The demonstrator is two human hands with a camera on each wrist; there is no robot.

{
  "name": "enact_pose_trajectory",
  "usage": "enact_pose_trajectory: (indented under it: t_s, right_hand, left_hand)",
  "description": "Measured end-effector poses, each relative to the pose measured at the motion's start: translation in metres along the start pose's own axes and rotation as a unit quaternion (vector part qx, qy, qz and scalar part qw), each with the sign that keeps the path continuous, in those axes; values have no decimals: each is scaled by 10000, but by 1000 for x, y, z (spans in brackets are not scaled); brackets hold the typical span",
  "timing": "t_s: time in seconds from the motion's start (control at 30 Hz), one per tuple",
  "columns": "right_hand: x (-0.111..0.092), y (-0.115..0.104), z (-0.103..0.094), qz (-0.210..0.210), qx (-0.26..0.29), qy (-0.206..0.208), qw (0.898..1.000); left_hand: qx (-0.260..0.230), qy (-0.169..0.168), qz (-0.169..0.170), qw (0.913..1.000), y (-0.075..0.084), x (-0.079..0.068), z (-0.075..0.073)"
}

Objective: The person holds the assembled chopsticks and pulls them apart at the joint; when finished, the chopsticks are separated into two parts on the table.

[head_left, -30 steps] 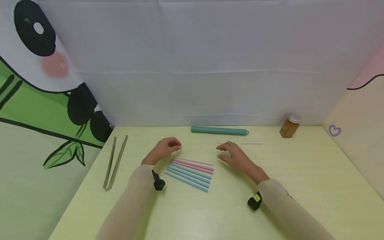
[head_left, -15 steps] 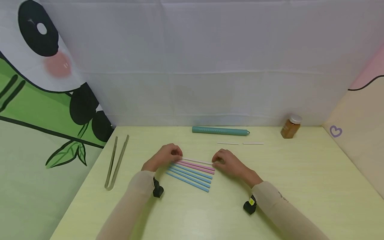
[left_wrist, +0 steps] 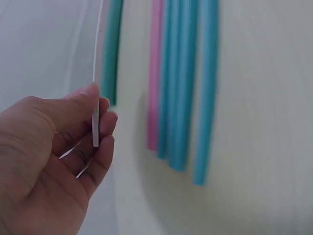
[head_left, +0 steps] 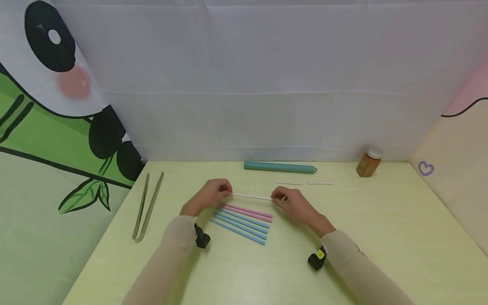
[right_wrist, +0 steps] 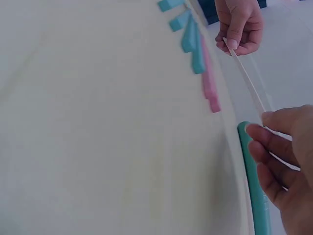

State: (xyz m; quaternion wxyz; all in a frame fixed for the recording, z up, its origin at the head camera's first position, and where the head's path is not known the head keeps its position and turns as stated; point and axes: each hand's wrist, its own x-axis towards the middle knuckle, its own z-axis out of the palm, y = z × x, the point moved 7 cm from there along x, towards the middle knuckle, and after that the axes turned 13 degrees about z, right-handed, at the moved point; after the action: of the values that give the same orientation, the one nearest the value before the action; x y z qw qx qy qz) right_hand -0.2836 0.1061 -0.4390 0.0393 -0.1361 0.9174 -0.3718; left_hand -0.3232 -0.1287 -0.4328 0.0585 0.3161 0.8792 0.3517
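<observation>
White stick [head_left: 251, 197], centre of head frame: thin, straight, runs left to right, dipping slightly rightward. Held above pale, smooth table [head_left: 400, 220]; pinched between thumb and fingers of left hand [head_left: 207, 196] at one end, right hand [head_left: 295, 205] at other. Just below, slanting more steeply: smooth, rod-shaped blue sticks [head_left: 237, 231], two pink sticks [head_left: 248, 210].

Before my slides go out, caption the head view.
Left hand and right hand hold one white stick near pink sticks and blue sticks.
</observation>
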Motion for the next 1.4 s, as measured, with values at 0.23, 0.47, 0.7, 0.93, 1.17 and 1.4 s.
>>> enact_pose_trajectory:
  t_s: [0.23, 0.47, 0.7, 0.93, 1.17, 1.4]
  right_hand:
    - [6, -13, -6, -198, 122, 46, 9997]
    - [5, -27, -6, -320, -81, 171, 9993]
    - [0, -30, -8, -431, -245, 288, 9984]
    - [-2, -29, -9, -457, -307, 298, 9980]
    - [-2, -28, -12, -380, -273, 353, 9983]
    - [-3, -25, -10, -307, -352, 281, 9985]
  left_hand:
    - [373, -468, 388, 9975, 38, 15, 4]
    - [564, -650, 776, 9933, 68, 26, 18]
    - [709, -575, 905, 9917, 76, 32, 29]
    - [641, -386, 943, 9927, 81, 34, 32]
    - [593, -197, 896, 9940, 81, 35, 31]
    - [563, -126, 1021, 9931, 78, 35, 33]
